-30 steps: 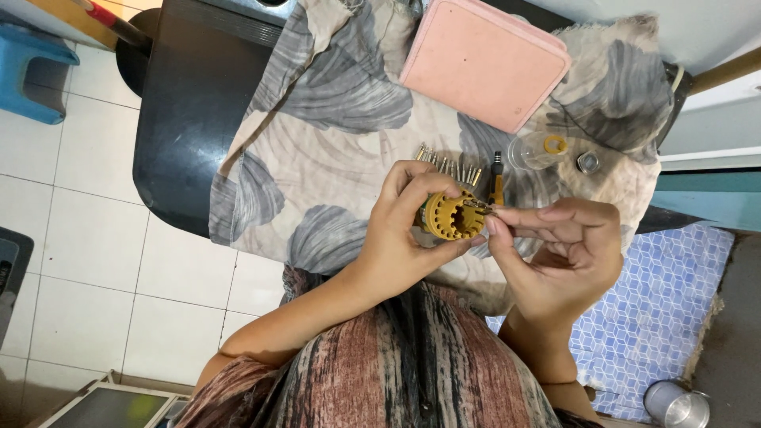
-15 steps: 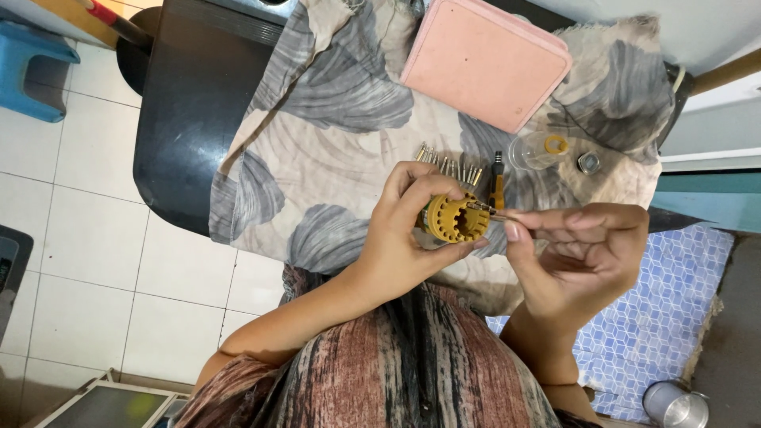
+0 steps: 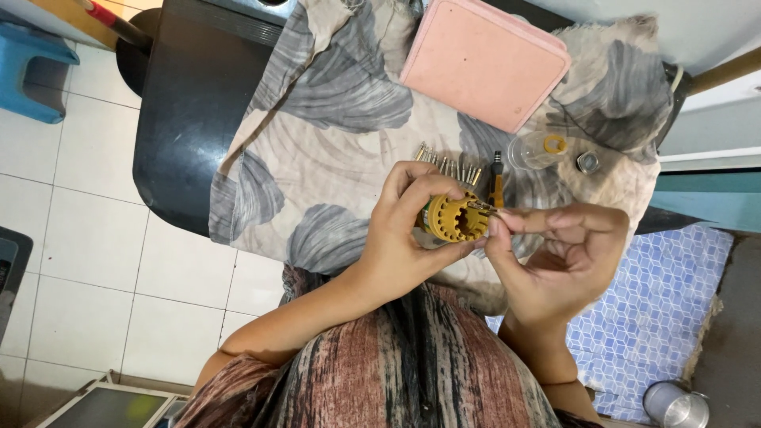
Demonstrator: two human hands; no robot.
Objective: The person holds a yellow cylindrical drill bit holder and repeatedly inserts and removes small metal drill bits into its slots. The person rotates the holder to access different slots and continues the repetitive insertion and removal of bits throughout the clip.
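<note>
My left hand [image 3: 400,234] grips a round yellow bit holder [image 3: 453,222] with a ring of holes in its face, held above the cloth. My right hand [image 3: 563,261] pinches a thin metal bit [image 3: 481,208] between thumb and forefinger, and the bit's tip touches the top rim of the holder. A row of several loose metal bits [image 3: 448,166] lies on the cloth just beyond the holder. A small screwdriver handle [image 3: 497,181], black and orange, lies beside them.
A grey leaf-patterned cloth [image 3: 333,135] covers a dark table [image 3: 182,119]. On it lie a pink flat case [image 3: 483,59], a clear cap with a yellow ring [image 3: 541,149] and a metal nut [image 3: 587,162]. A blue stool [image 3: 32,75] and a metal cup [image 3: 674,404] stand on the floor.
My right hand has drawn back slightly to the right and now holds a thin bit at the holder's rim. My left hand has kept the holder nearly still.
</note>
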